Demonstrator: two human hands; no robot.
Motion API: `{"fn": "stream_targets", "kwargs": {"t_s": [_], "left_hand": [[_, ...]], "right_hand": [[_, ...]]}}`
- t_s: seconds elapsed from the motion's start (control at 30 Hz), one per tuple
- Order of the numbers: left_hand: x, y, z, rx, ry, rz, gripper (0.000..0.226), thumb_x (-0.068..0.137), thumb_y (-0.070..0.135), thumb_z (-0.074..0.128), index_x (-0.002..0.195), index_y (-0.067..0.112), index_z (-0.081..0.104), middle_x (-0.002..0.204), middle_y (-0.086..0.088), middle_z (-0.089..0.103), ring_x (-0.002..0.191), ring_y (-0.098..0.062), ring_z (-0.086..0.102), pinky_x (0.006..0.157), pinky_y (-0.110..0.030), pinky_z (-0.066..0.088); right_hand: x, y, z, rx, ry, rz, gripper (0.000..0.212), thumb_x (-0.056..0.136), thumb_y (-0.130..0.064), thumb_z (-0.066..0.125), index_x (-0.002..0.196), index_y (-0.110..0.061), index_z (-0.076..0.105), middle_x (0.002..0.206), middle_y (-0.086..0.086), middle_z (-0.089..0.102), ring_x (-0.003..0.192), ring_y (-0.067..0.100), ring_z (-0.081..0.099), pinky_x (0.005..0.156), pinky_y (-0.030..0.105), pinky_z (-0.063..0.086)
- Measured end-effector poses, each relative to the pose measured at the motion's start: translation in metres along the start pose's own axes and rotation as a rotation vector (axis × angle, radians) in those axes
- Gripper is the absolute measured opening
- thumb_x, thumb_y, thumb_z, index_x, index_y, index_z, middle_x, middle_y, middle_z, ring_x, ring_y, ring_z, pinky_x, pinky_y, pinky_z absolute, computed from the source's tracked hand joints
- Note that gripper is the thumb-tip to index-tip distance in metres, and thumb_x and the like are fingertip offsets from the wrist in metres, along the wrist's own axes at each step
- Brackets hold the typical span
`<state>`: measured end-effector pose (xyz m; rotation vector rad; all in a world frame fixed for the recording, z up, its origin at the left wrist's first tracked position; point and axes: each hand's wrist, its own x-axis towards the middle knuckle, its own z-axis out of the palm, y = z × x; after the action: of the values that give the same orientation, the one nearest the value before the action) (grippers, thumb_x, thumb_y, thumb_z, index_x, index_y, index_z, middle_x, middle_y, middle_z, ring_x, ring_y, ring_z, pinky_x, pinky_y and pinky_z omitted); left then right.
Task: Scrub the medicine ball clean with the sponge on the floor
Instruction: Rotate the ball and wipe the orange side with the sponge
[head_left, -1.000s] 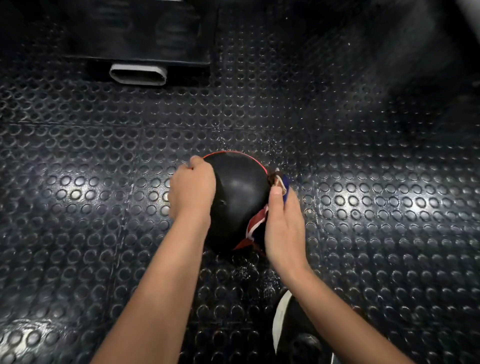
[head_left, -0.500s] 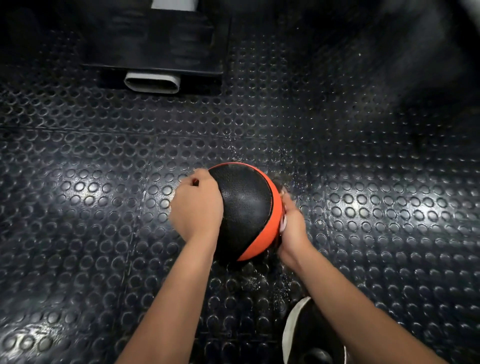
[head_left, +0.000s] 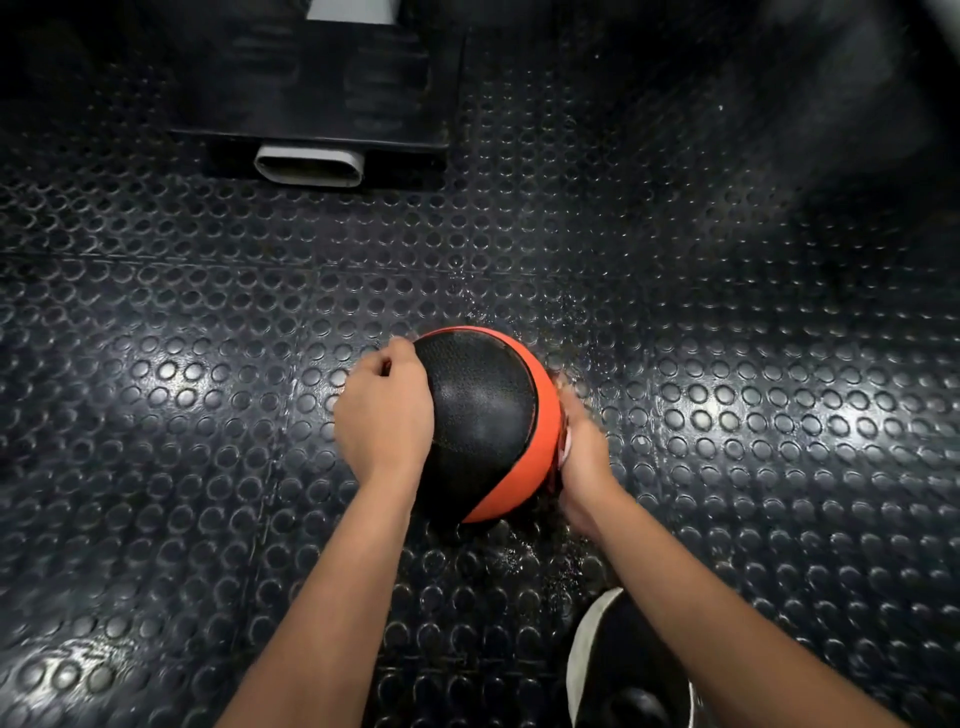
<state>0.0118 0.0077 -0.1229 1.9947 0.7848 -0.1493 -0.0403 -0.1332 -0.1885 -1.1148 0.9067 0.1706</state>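
Note:
The medicine ball (head_left: 480, 410), black with an orange band, sits on the studded rubber floor at the centre of the head view. My left hand (head_left: 384, 415) lies curled over its left side and holds it in place. My right hand (head_left: 584, 457) presses against the ball's lower right side and grips the sponge (head_left: 565, 441). Only a thin pale sliver of the sponge shows between the palm and the ball; the rest is hidden.
The black studded floor (head_left: 727, 415) is wet and speckled with drops around the ball. A black equipment base with a grey oval tube end (head_left: 309, 166) stands at the back. A black shoe with a white sole (head_left: 623, 670) is at the bottom right.
The ball has turned so its orange band now faces up on the right. My right hand slid down the ball's right side with the sponge, which is now almost hidden.

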Motion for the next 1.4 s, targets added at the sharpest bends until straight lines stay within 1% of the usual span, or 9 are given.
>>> {"fn": "stream_targets", "kwargs": {"t_s": [0.1,0.27,0.47,0.6,0.8,0.9,1.0,1.17,1.4], "left_hand": [[0.003,-0.001,-0.002,-0.009,-0.017,0.044,0.029,0.105,0.045,0.046,0.089,0.031,0.064,0.081,0.014,0.058,0.095,-0.024,0.056,0.081,-0.033,0.034],[0.015,-0.022,-0.010,-0.123,-0.045,0.072,0.045,0.100,0.045,0.049,0.059,0.030,0.062,0.070,0.008,0.059,0.083,-0.024,0.057,0.075,-0.038,0.040],[0.006,-0.028,-0.014,-0.135,-0.043,0.126,0.029,0.102,0.042,0.055,0.088,0.032,0.078,0.090,0.014,0.073,0.099,-0.017,0.065,0.090,-0.037,0.047],[0.017,-0.022,-0.015,-0.226,-0.230,0.013,0.031,0.088,0.049,0.061,0.103,0.033,0.083,0.105,0.012,0.080,0.111,-0.020,0.071,0.107,-0.045,0.051],[0.021,0.007,0.001,-0.274,-0.577,-0.075,0.035,0.098,0.032,0.061,0.072,0.024,0.083,0.079,0.004,0.079,0.078,-0.016,0.073,0.073,-0.025,0.056],[0.035,0.008,0.007,-0.201,-0.330,0.020,0.014,0.089,0.020,0.069,0.082,0.023,0.080,0.087,0.004,0.081,0.097,-0.022,0.076,0.091,-0.037,0.057],[0.025,-0.003,0.001,-0.201,-0.171,-0.050,0.033,0.083,0.049,0.056,0.086,0.025,0.080,0.101,0.002,0.080,0.108,-0.028,0.071,0.106,-0.047,0.049],[-0.027,-0.019,0.010,-0.200,-0.205,0.075,0.062,0.103,0.067,0.033,0.152,0.035,0.052,0.157,0.013,0.052,0.146,-0.014,0.045,0.125,-0.049,0.032],[-0.027,-0.024,0.014,-0.273,-0.094,0.097,0.034,0.103,0.058,0.033,0.109,0.050,0.066,0.117,0.018,0.067,0.111,-0.005,0.061,0.113,-0.049,0.044]], "right_hand": [[0.005,0.004,-0.001,-0.029,0.021,0.045,0.047,0.106,-0.051,0.046,0.087,-0.020,0.076,0.080,-0.003,0.075,0.080,0.013,0.069,0.090,0.032,0.052],[-0.029,0.014,0.007,-0.297,0.036,-0.507,0.044,0.104,-0.054,0.039,0.133,-0.034,0.065,0.134,-0.013,0.066,0.126,0.001,0.058,0.109,0.021,0.042],[-0.010,0.012,-0.001,-0.050,-0.029,0.086,0.050,0.109,-0.051,0.037,0.106,-0.017,0.073,0.084,-0.005,0.080,0.092,0.018,0.070,0.095,0.032,0.053],[-0.024,0.013,0.005,0.018,0.102,-0.024,0.056,0.106,-0.058,0.040,0.152,-0.029,0.051,0.146,-0.020,0.053,0.136,0.007,0.049,0.124,0.034,0.030],[-0.074,-0.009,-0.011,-0.083,0.244,-0.226,0.063,0.107,-0.058,0.033,0.164,-0.033,0.024,0.157,-0.026,0.026,0.150,-0.001,0.022,0.129,0.034,0.011],[-0.083,-0.002,-0.019,-0.180,0.225,-0.270,0.051,0.111,-0.049,0.028,0.160,-0.038,0.026,0.147,-0.028,0.023,0.137,-0.012,0.016,0.118,0.022,0.009],[-0.076,0.008,-0.019,-0.274,0.210,-0.268,0.032,0.112,-0.047,0.025,0.141,-0.044,0.037,0.144,-0.023,0.031,0.135,-0.005,0.024,0.118,0.026,0.015],[-0.063,0.001,-0.008,-0.306,0.228,-0.263,0.053,0.111,-0.050,0.025,0.160,-0.031,0.033,0.165,-0.007,0.034,0.154,0.015,0.027,0.128,0.045,0.019],[-0.044,-0.029,-0.014,-0.213,0.253,-0.387,0.025,0.111,-0.047,0.034,0.118,-0.045,0.058,0.110,-0.022,0.063,0.099,-0.016,0.058,0.091,0.018,0.043]]}}
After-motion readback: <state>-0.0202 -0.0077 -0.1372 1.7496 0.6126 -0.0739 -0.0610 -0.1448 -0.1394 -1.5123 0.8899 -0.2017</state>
